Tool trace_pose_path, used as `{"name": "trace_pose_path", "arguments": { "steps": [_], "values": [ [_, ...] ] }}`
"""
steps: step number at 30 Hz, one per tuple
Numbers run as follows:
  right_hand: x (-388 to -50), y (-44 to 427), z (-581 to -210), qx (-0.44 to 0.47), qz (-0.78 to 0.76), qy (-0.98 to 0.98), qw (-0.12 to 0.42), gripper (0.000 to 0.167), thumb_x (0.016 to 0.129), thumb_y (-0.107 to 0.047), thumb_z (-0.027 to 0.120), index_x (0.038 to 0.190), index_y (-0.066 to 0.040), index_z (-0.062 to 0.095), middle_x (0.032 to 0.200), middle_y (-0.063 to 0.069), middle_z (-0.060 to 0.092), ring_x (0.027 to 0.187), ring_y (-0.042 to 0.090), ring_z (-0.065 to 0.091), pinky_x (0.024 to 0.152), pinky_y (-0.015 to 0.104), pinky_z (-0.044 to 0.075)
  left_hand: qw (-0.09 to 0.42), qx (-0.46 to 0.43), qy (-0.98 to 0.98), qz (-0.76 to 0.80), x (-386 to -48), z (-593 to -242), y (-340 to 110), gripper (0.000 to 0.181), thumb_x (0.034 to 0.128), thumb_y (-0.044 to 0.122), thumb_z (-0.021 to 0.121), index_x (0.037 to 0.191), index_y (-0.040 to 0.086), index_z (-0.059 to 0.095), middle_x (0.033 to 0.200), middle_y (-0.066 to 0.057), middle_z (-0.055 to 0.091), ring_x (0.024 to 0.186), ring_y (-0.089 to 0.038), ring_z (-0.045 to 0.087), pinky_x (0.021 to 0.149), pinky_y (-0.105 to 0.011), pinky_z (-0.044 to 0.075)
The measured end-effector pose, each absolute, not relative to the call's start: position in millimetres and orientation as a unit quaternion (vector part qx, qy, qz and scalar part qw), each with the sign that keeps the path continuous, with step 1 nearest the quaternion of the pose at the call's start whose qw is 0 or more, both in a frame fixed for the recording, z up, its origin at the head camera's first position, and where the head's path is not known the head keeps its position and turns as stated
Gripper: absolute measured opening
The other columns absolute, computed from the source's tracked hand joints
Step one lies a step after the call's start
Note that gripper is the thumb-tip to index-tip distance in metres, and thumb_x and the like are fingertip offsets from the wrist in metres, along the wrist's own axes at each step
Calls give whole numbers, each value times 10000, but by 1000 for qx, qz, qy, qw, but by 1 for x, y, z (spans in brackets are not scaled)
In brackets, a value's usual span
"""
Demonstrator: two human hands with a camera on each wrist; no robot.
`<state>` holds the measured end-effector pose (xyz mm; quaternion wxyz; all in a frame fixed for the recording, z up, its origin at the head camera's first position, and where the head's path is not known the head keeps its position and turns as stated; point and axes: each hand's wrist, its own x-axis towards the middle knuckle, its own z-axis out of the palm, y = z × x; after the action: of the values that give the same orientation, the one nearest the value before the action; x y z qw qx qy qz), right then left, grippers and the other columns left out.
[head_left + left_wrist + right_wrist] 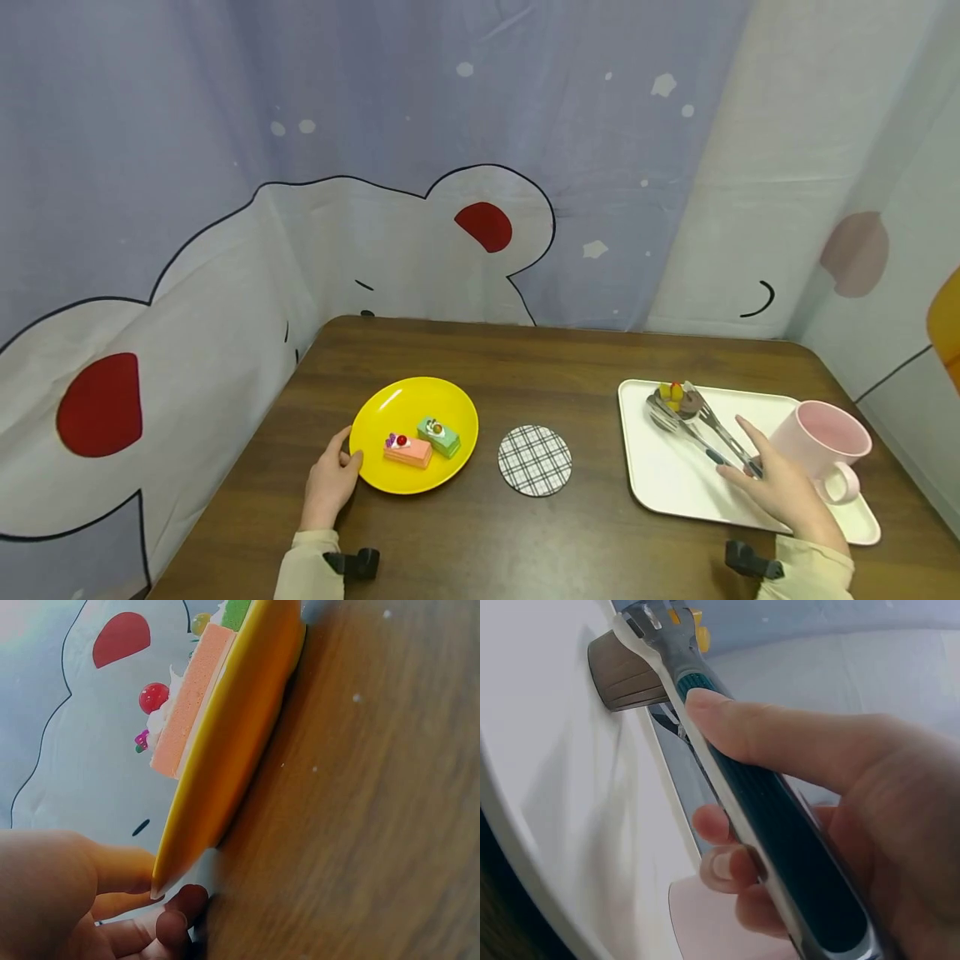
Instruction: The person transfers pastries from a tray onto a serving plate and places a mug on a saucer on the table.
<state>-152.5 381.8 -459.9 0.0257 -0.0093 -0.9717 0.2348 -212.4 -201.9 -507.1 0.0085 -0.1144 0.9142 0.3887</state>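
My left hand (332, 479) grips the left rim of a yellow plate (375, 417), thumb on the rim and fingers curled below it. On the plate lie an orange toy cake slice (408, 452) with a red berry and a green toy cake slice (442, 438). My right hand (783, 487) holds metal tongs (769, 825) with dark teal handles, thumb on one handle and fingers around the other. Between the tong ends sits a small brown toy cupcake (622, 671) with yellow topping, over the white tray (675, 487); whether it touches the tray I cannot tell.
A pink mug (806, 437) stands on the right part of the tray, close to my right hand. A round checked coaster (535, 461) lies between plate and tray on the brown wooden table (555, 550). A printed curtain (600, 167) hangs behind the table.
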Motion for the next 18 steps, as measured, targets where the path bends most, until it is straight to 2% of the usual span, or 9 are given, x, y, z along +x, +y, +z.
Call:
{"name": "trace_pose_path", "arguments": {
  "steps": [4,6,13,18],
  "values": [
    [-153,382,-460,-23,220,-974,41,764,880,-368,668,1418,68,347,918,229,638,838,387,611,713,546,479,8,-115,915,387,-212,-507,-202,549,969,188,483,1467,8,339,819,-123,525,672,-205,455,621,-292,339],
    [-153,381,-459,-26,217,-975,50,728,876,-373,668,1388,69,399,904,202,632,814,359,594,695,533,478,8,-115,915,387,-212,-507,-202,549,971,189,485,1469,8,339,819,-122,526,668,-203,454,616,-292,339],
    [-152,376,-456,-32,216,-973,75,680,864,-395,678,1350,40,484,1069,366,615,862,490,616,683,574,478,6,-114,915,387,-212,-506,-201,549,975,192,490,1471,11,341,813,-121,533,659,-202,455,611,-294,340],
    [-153,371,-456,-29,218,-970,104,635,844,-371,710,1334,-6,536,1020,357,631,790,442,618,658,563,473,5,-116,916,385,-212,-507,-202,550,973,198,492,1472,19,345,826,-128,539,677,-210,464,624,-295,345]
  ]
}}
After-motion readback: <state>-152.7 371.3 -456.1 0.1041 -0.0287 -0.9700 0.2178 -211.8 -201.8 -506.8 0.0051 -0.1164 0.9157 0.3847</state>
